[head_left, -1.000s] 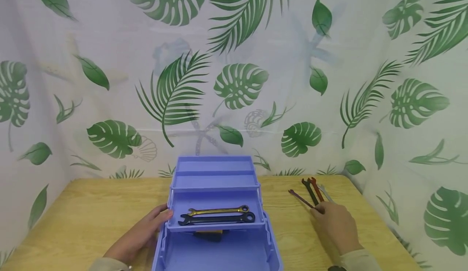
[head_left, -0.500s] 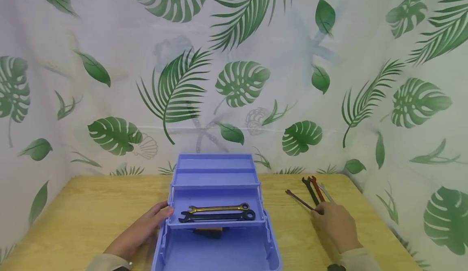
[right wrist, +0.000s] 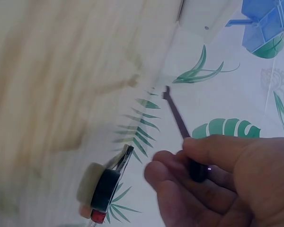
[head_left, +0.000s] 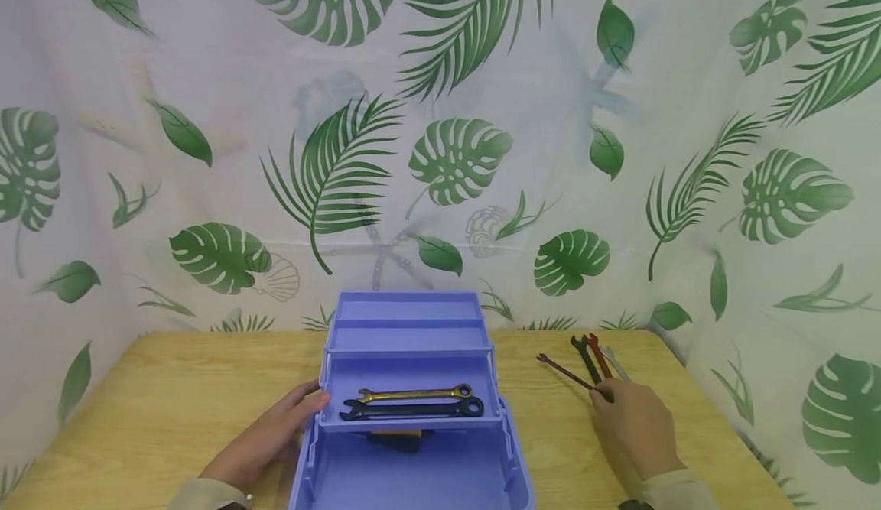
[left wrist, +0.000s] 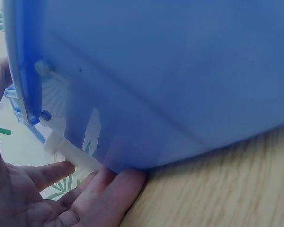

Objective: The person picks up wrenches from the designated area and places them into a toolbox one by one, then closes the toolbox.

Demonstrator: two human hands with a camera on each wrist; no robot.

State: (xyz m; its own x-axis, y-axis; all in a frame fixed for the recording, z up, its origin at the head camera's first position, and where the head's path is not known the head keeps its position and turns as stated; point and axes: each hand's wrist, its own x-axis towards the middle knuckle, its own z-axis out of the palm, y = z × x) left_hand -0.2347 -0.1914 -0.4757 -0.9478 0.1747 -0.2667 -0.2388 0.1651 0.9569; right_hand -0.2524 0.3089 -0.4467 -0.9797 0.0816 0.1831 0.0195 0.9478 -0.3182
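An unfolded blue-violet toolbox point(head_left: 413, 479) stands in the middle of the table, its tiers raised towards the back. My left hand point(head_left: 278, 430) holds its left side, thumb at the edge of the middle tray point(head_left: 413, 372). In the left wrist view, the fingertips point(left wrist: 128, 182) press against the box wall near the tabletop. My right hand point(head_left: 636, 426) pinches a thin purple-brown combination wrench point(head_left: 566, 372) by its ring end between thumb and fingers, open end pointing away. Right behind it lie a black wrench point(head_left: 585, 358), a red wrench point(head_left: 600, 355) and a silver wrench point(head_left: 616, 363).
In the middle tray lie a gold wrench point(head_left: 416, 394) and a larger black wrench point(head_left: 413, 409). A black-and-yellow tool point(head_left: 395, 440) lies partly hidden in the bottom compartment. The wood-grain table point(head_left: 186, 388) meets a leaf-patterned curtain point(head_left: 385, 189) at the back.
The open end of the held wrench swings slightly to the left. Both hands stay in place, and the view shifts a little.
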